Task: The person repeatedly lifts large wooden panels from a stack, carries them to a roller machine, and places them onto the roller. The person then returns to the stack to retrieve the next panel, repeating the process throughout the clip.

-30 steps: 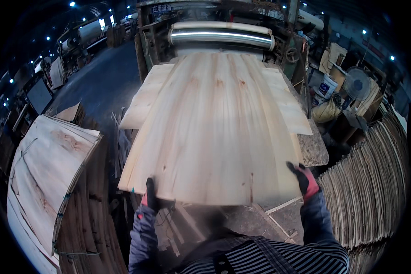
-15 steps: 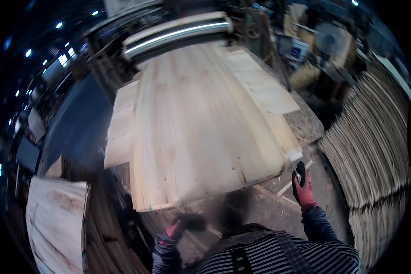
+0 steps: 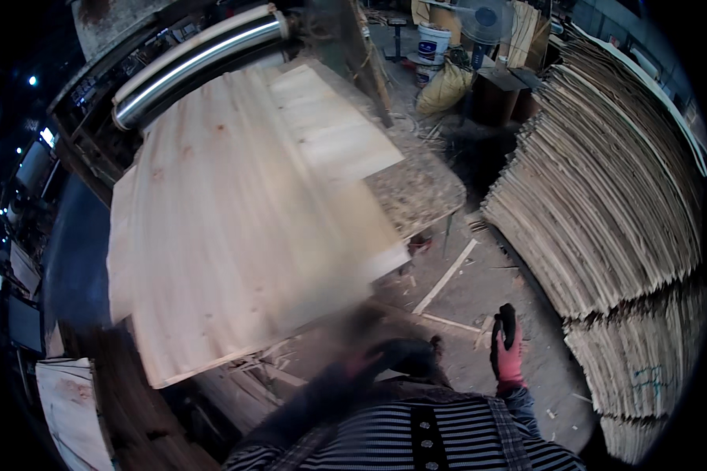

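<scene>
A large pale wood veneer sheet (image 3: 212,235) lies over other sheets in front of me, its far end close to a shiny metal roller (image 3: 200,67). More veneer (image 3: 334,125) shows from under its right side. My left hand (image 3: 381,357), dark-gloved and smeared by motion, is close to my body near the sheet's near right corner; its fingers cannot be made out. To the right, my right hand (image 3: 508,353) wears a pink glove with black fingertips. Its fingers point upward over the floor, with nothing seen in them, apart from the veneer.
Tall stacks of veneer (image 3: 605,188) stand along the right. A rough-topped table (image 3: 416,192) extends beside the sheets. Wood strips (image 3: 448,275) litter the floor. At the back are a white bucket (image 3: 432,43), a yellowish sack (image 3: 445,88) and a fan (image 3: 481,22). Another sheet stack (image 3: 67,408) stands lower left.
My view has swung to the right, so the veneer and roller sit farther left. My left hand has moved rightward across my front. My right hand is now farther from the veneer.
</scene>
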A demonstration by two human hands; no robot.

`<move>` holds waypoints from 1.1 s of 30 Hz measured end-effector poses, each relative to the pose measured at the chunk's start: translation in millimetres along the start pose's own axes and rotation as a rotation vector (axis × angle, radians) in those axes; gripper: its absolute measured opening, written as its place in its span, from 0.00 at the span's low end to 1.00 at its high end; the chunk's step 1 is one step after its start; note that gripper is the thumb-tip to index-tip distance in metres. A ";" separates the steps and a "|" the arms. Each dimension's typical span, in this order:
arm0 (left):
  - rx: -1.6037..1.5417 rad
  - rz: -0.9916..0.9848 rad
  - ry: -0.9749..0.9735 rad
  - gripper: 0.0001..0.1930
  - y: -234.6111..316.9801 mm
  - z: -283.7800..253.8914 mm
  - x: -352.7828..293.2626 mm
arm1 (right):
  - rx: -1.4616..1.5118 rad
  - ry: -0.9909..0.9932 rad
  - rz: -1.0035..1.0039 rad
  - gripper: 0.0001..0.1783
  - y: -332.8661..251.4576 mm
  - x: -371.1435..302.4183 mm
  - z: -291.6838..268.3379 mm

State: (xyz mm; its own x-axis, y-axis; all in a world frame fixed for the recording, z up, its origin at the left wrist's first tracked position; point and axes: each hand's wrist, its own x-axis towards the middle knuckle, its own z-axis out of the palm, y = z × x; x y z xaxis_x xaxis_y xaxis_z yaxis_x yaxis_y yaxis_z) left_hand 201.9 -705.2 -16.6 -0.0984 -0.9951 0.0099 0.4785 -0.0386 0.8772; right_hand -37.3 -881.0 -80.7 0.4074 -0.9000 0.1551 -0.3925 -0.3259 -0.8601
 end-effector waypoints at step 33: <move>1.099 -0.331 2.098 0.37 73.1 -410.1 543.5 | 0.428 -0.788 0.055 0.21 23.1 685.8 86.2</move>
State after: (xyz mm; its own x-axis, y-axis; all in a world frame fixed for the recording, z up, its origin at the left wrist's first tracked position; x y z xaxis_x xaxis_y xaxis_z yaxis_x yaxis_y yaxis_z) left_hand 541.2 -1286.3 -143.9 0.9430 0.2763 0.1858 0.1199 -0.8023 0.5847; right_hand 304.1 -1480.8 -36.1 0.9066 -0.4001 -0.1343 -0.1510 -0.0103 -0.9885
